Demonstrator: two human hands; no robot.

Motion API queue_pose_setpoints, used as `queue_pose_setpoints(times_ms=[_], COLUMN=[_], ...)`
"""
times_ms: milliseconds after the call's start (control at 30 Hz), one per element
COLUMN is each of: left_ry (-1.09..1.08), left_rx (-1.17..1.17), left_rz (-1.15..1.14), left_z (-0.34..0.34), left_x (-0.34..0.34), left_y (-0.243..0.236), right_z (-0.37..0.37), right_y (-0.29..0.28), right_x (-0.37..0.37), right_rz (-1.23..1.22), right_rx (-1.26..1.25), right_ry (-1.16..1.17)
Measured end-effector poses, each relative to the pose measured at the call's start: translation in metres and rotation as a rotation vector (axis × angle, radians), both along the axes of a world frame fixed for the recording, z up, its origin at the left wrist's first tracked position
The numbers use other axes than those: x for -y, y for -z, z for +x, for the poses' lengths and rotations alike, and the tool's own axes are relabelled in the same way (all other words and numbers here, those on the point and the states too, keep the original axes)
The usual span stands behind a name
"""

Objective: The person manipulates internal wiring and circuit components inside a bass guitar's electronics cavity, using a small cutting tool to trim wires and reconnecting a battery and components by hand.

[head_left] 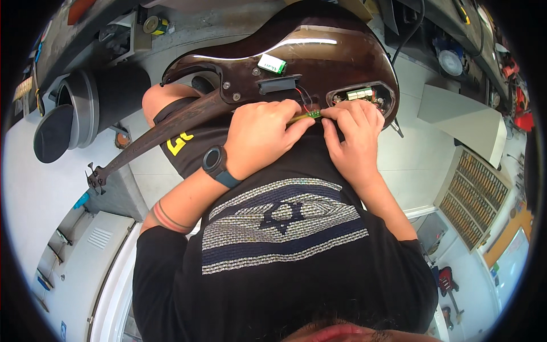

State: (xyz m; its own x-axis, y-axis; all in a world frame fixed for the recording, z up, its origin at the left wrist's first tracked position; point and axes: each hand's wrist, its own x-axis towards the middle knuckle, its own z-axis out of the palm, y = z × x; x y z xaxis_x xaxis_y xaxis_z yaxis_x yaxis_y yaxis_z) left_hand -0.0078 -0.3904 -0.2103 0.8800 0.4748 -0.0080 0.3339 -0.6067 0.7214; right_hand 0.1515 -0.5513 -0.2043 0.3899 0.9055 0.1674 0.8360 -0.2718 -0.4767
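Across my lap lies a bass guitar [336, 57], back up, its glossy dark brown body ahead and its neck stretching left. My left hand [259, 134], with a watch on the wrist, pinches a small green circuit board [312, 114] over the body's near edge. The fingers of my right hand [354, 128] are closed at the board's right end. Thin red and black wires run from the board's area to a black battery box [279, 84]. Beyond the box, a white and green rectangular battery [272, 64] rests on the body. An open cavity [360, 94] with electronics lies beside my right hand, partly covered by it.
A black bin [102, 108] stands at the left. Workbenches run along the far side, with a tin can [155, 25] under the left one. On the right are a slotted rack [474, 196] and a pale panel [462, 122]. A red guitar [447, 280] shows low at the right.
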Motion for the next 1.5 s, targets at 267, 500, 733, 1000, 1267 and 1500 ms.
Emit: queue_pose_setpoints(times_ms=[267, 500, 733, 1000, 1267, 1500], left_ry=[0.007, -0.045, -0.056, -0.050, -0.041, -0.009], left_rx=[-0.034, -0.005, -0.068, -0.094, -0.090, 0.021], left_rz=[-0.016, -0.167, -0.213, -0.226, -0.205, -0.269], left_z=[0.000, 0.003, 0.007, 0.009, 0.009, 0.002], left_x=[0.006, 0.004, 0.002, 0.001, 0.000, -0.022], left_y=[0.010, 0.009, 0.003, 0.003, 0.003, -0.053], right_z=[-0.007, -0.005, -0.006, -0.008, -0.008, -0.008], right_y=[0.007, 0.011, 0.013, 0.016, 0.016, 0.009], right_x=[0.012, 0.011, 0.007, 0.006, 0.004, 0.002], right_rz=[0.004, 0.009, -0.038, -0.021, -0.002, 0.000], right_rx=[-0.043, -0.057, -0.032, -0.068, -0.083, -0.093], right_ry=[0.000, -0.008, 0.043, 0.049, 0.058, 0.081])
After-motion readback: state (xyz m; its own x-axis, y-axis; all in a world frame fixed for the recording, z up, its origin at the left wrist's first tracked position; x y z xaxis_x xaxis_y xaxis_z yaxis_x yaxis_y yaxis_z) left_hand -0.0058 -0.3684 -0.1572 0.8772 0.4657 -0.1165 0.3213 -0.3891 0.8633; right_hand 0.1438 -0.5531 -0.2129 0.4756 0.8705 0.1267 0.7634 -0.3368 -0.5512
